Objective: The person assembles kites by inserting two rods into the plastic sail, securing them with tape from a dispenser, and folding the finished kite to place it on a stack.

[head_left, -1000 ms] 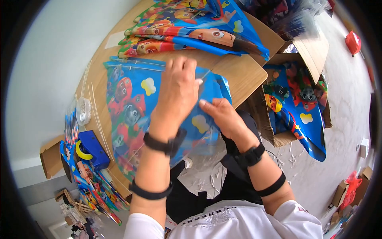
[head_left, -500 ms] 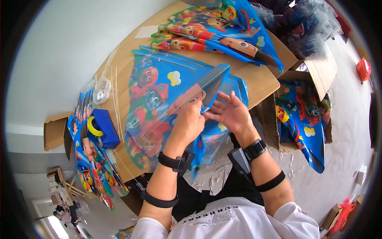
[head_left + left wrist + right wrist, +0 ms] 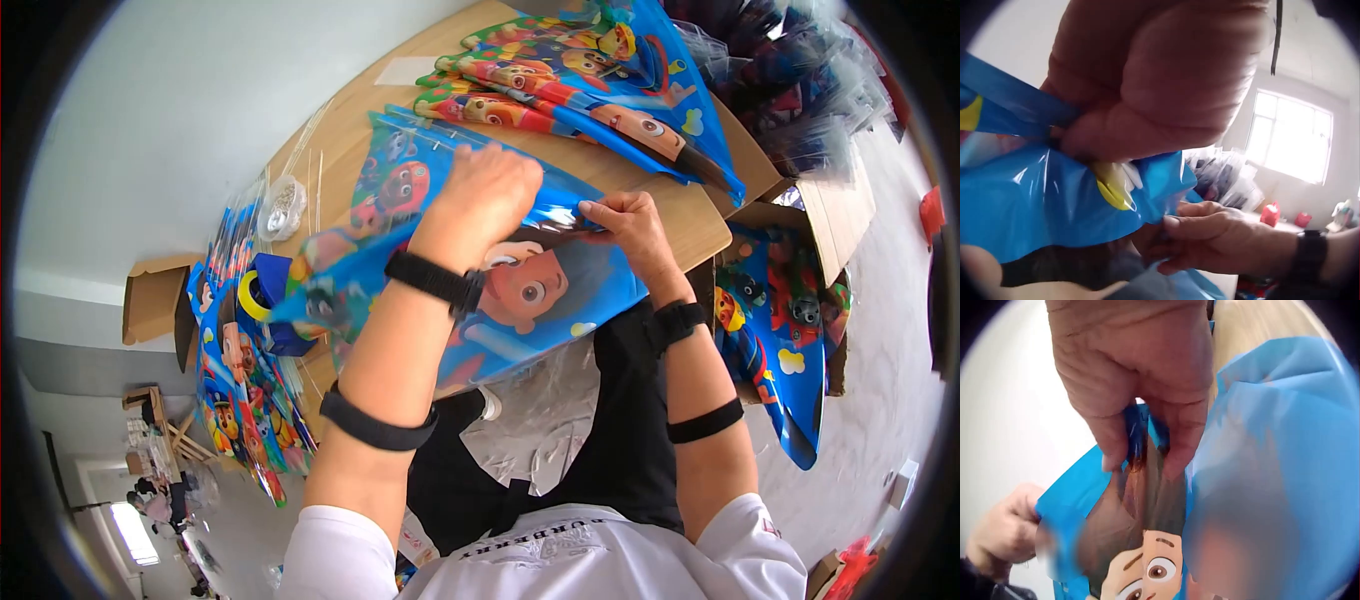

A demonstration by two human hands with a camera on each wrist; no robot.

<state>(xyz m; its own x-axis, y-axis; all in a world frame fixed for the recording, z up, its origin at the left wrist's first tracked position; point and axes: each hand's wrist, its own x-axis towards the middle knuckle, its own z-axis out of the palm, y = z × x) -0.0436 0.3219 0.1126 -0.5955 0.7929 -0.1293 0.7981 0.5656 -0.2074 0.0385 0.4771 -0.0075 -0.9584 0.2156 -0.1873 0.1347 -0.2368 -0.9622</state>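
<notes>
The blue cartoon-printed plastic sheet hangs in the middle of the head view, lifted off the wooden table and draped down toward the person's lap, a big-eyed cartoon face showing on its front. Both hands hold its upper edge. The left hand has its fingers curled over the edge and bunches the plastic in a closed grip. Just to the right of it the right hand pinches the same edge between thumb and fingertips, and the right wrist view shows the film squeezed tight there. Under the lifted sheet another printed sheet lies flat on the table. A stack of folded printed sheets sits at the upper middle of the frame. At the left edge of the table are a blue tape dispenser, a few thin sticks and a small clear bag. On the right a cardboard box on the floor holds more printed sheets.
</notes>
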